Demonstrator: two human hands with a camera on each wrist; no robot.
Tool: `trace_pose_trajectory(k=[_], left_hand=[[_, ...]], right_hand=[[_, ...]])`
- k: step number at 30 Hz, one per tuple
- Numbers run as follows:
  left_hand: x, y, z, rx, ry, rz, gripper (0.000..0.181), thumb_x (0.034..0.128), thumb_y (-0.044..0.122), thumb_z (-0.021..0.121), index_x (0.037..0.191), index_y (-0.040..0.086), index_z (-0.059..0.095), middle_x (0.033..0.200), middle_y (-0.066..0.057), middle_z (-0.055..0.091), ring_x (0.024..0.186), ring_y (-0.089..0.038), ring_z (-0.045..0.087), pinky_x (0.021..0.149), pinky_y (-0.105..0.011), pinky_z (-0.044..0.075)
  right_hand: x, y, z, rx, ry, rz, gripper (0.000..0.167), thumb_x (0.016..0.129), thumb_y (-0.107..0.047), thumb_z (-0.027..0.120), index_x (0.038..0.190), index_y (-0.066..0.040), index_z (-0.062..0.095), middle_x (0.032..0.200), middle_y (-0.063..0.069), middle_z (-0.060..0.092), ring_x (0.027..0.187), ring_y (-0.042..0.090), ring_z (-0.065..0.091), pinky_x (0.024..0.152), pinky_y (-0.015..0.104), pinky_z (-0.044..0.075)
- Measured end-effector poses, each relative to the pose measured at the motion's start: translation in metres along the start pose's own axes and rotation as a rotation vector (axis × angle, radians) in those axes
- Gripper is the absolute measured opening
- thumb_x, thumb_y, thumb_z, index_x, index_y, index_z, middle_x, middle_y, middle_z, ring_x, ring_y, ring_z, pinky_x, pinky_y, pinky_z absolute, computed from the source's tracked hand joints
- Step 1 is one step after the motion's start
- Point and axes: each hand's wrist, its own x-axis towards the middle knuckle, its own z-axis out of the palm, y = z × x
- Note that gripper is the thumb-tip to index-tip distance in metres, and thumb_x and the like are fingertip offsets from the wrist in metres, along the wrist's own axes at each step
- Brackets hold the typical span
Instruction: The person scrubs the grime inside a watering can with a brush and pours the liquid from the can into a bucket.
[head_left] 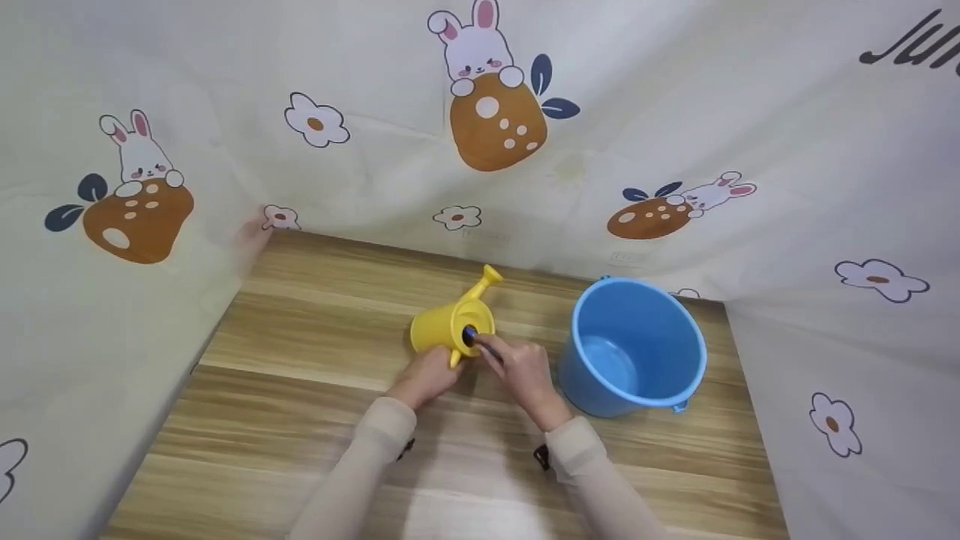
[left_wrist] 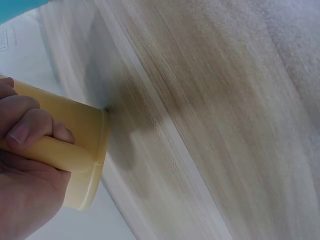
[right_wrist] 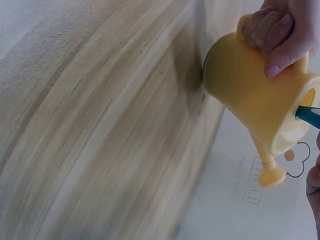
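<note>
From my remote place I see the printed cloth walls (head_left: 367, 60) beyond the fingers and at both sides, well apart from them. The wooden surface (head_left: 285, 420) reaches widely to the left of the fingers; to their right, the blue bucket (head_left: 656, 326) stands near and narrows the room. Between the hands, the yellow watering can (head_left: 433, 330) is tilted. My left hand (head_left: 431, 373) has its fingers curled around the handle; my right hand (head_left: 525, 371) pinches a slim blue object (right_wrist: 306, 114), its end inside the can's opening.
</note>
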Motion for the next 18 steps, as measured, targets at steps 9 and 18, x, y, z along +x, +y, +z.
trace_pose_trajectory(k=[9, 18], left_hand=[[0.002, 0.000, 0.000, -0.003, 0.007, 0.014, 0.017, 0.0984, 0.021, 0.058, 0.089, 0.008, 0.065, 0.071, 0.002, 0.050, 0.067, -0.016, 0.049, 0.066, -0.035, 0.045], [0.000, 0.000, 0.001, 0.005, 0.004, -0.003, 0.016, 0.0963, 0.018, 0.060, 0.085, 0.008, 0.062, 0.072, 0.000, 0.053, 0.067, -0.018, 0.049, 0.066, -0.036, 0.046]], right_hand=[[0.013, -0.006, 0.001, 0.050, -0.113, 0.077, 0.015, 0.093, -0.030, 0.070, 0.104, -0.022, 0.075, 0.061, 0.001, 0.068, 0.043, 0.010, 0.049, 0.046, 0.031, 0.045], [0.024, -0.003, 0.006, 0.242, -0.206, 0.161, 0.014, 0.094, -0.028, 0.070, 0.102, -0.017, 0.074, 0.083, 0.000, 0.076, 0.066, 0.015, 0.069, 0.064, 0.032, 0.057]])
